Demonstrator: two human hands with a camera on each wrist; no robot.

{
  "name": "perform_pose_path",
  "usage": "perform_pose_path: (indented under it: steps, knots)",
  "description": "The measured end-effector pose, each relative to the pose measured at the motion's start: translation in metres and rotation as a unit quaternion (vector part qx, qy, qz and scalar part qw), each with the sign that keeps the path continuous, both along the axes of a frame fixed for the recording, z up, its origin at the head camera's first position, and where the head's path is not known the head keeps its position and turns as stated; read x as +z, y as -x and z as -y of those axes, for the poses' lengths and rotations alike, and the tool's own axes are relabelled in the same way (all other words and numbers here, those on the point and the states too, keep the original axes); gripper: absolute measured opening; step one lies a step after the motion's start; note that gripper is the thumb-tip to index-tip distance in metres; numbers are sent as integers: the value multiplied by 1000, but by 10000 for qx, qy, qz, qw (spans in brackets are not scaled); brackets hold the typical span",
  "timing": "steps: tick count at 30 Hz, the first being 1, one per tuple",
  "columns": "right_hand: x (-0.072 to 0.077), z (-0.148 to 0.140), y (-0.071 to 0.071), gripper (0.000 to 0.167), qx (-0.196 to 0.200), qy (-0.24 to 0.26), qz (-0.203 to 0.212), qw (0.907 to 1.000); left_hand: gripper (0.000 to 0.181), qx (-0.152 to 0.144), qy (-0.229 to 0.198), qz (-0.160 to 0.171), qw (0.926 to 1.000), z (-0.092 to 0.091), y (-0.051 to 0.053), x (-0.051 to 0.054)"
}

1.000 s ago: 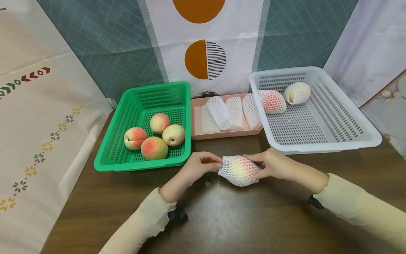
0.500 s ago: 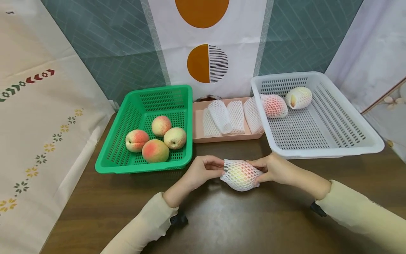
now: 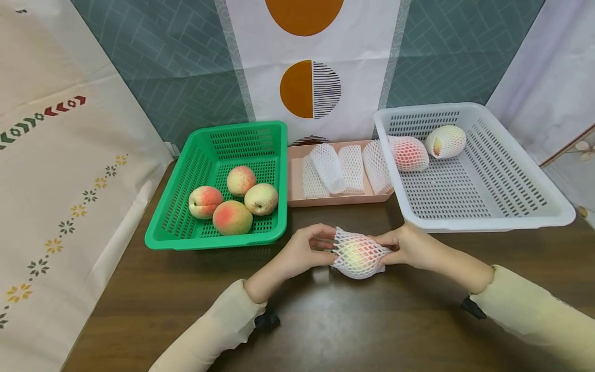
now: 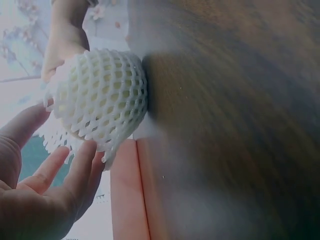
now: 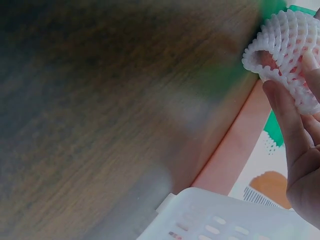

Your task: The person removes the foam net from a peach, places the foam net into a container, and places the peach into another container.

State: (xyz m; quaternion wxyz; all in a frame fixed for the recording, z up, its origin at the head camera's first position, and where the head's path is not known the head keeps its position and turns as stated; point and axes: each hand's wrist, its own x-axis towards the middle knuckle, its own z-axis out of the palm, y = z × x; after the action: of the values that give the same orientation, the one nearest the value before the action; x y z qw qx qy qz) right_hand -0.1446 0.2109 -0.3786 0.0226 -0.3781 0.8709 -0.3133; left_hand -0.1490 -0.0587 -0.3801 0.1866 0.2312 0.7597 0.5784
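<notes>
A peach in a white foam net sleeve (image 3: pixel 358 254) sits on the table between both hands. My left hand (image 3: pixel 307 251) is at the sleeve's left end, thumb and fingertips on its spread rim. In the left wrist view the thumb and fingers (image 4: pixel 80 175) stand wide apart at the mesh edge. My right hand (image 3: pixel 409 247) grips the sleeve's right end, thumb in front and fingers behind. The right wrist view shows the open end of the net (image 5: pixel 285 55), with reddish peach skin inside it, beside the right thumb.
A green basket (image 3: pixel 160 227) with several bare peaches stands to the left. Behind the hands, a pink tray (image 3: pixel 295 181) holds several net sleeves. A white basket (image 3: pixel 525 170) at the right holds two net-covered peaches (image 3: pixel 446 141). Patterned cloths (image 3: pixel 260 93) hang behind.
The left fingers have moved further onto the sleeve's left end, which is now spread wider. The right hand keeps its grip. The head view has shifted slightly.
</notes>
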Motion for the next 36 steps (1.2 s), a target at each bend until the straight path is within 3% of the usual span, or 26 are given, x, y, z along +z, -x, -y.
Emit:
perform_pose_path:
  steps: [12,17,29,36]
  knots:
    - [-5,0,-2,25,-123,21,115,9999,46,-239,341,-243,9988,-2,-2,1]
    - [-5,1,0,17,-113,30,-67,9999,51,-350,468,-263,9979,-3,-2,1]
    - [-6,5,2,13,-57,51,-371,9993,61,-304,873,-603,9939,-11,-4,-2]
    - [-7,6,0,13,-193,30,-454,9988,64,-316,1110,-599,9915,-18,-5,-4]
